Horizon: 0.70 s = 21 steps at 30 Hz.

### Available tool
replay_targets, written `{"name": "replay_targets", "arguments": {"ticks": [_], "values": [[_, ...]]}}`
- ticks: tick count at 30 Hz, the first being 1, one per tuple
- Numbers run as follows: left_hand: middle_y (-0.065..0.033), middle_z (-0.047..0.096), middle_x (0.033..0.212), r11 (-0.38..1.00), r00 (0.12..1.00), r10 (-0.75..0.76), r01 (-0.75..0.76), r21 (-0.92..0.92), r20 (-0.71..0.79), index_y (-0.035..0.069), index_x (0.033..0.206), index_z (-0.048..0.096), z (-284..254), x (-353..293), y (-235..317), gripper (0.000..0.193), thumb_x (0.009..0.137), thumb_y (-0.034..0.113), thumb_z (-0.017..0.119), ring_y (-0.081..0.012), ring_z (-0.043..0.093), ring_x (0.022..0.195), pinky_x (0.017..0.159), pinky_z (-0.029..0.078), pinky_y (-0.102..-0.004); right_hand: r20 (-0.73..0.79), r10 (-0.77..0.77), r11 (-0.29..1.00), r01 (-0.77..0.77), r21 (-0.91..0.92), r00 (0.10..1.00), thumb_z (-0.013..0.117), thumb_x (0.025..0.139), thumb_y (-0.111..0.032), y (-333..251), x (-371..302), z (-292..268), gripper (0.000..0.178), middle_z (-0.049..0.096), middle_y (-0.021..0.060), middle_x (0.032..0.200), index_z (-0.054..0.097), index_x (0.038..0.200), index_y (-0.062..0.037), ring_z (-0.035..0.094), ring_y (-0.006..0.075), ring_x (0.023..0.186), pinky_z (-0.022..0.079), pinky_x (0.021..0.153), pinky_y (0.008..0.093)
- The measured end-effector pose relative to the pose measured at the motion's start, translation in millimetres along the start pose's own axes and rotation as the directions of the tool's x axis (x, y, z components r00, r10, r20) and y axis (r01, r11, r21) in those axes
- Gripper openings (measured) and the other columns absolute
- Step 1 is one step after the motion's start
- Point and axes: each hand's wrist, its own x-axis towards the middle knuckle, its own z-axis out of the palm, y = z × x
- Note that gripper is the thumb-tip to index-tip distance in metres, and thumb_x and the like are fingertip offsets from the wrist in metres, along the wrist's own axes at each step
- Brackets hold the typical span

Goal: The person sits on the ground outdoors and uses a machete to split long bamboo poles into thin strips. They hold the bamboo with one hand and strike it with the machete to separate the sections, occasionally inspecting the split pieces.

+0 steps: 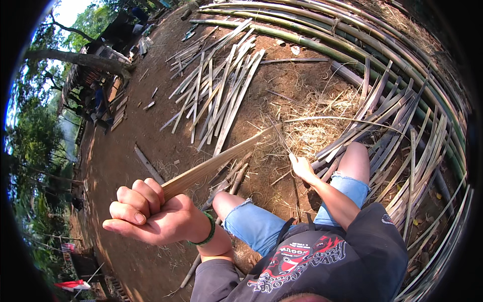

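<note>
My left hand (158,211), a green band at its wrist, is closed around the near end of a flat, pale bamboo strip (216,165). The strip slants away to the right, above the ground. At its far end a thin knife blade (282,137) meets or crosses it; whether the edge bites into the wood I cannot tell. That knife is gripped in my right hand (302,168), held low in front of my right knee, its handle mostly hidden by the fingers. Beyond the blade lies a heap of curly bamboo shavings (314,128) on the bare soil.
Many pale split strips (216,95) lie spread on the ground ahead. Long green bamboo poles (312,43) curve along the far right side. Darker strips (382,113) are stacked beside my right leg. Sticks (239,176) lie by my left knee. Trees and a hut stand at left.
</note>
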Motion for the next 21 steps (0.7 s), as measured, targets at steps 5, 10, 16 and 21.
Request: {"name": "replay_targets", "arguments": {"ticks": [5, 10, 16, 21], "values": [[0.0051, 0.024, 0.054, 0.878, 0.883, -0.102, 0.296, -0.376, 0.458, 0.014, 0.059, 0.035, -14, 11, -7, 0.052, 0.103, 0.042, 0.039, -0.0052, 0.017, 0.043, 0.04, 0.014, -0.0222, 0.121, -0.302, 0.943, 0.277, 0.187, 0.946, 0.046, 0.098, -0.043, -131, -96, -60, 0.052, 0.049, 0.023, 0.06, 0.056, 0.077, 0.0037, 0.047, 0.0318, 0.055, 0.042, 0.058, 0.0443], [0.0055, 0.028, 0.046, 0.831, 0.8, -0.059, 0.371, -0.415, 0.598, 0.015, 0.055, 0.037, -4, 8, -2, 0.054, 0.102, 0.041, 0.041, -0.0031, 0.02, 0.035, 0.035, 0.014, -0.02, 0.139, -0.639, 0.744, 0.562, 0.361, 0.757, 0.046, 0.098, -0.036, -190, -151, -84, 0.044, 0.048, 0.0225, 0.056, 0.054, 0.078, 0.0018, 0.054, 0.0395, 0.053, 0.04, 0.051, 0.0435], [0.0055, 0.03, 0.045, 0.809, 0.809, -0.039, 0.37, -0.457, 0.587, 0.014, 0.054, 0.038, 4, 9, -14, 0.054, 0.101, 0.04, 0.042, -0.0025, 0.02, 0.034, 0.034, 0.014, -0.0192, 0.04, -0.052, 0.997, 0.049, 0.064, 0.998, 0.043, 0.099, -0.049, -37, -51, -46, 0.057, 0.046, 0.0039, 0.053, 0.052, 0.069, -0.0015, 0.048, 0.0139, 0.052, 0.04, 0.05, 0.0338], [0.0058, 0.028, 0.049, 0.838, 0.844, -0.059, 0.332, -0.434, 0.533, 0.015, 0.054, 0.039, 4, 2, -10, 0.053, 0.102, 0.038, 0.043, -0.0032, 0.02, 0.038, 0.037, 0.013, -0.021, 0.059, -0.244, 0.922, 0.213, 0.322, 0.968, 0.048, 0.099, -0.042, -86, -103, -37, 0.052, 0.048, 0.0221, 0.059, 0.053, 0.074, 0.0038, 0.046, 0.0305, 0.054, 0.04, 0.057, 0.0433]]}}
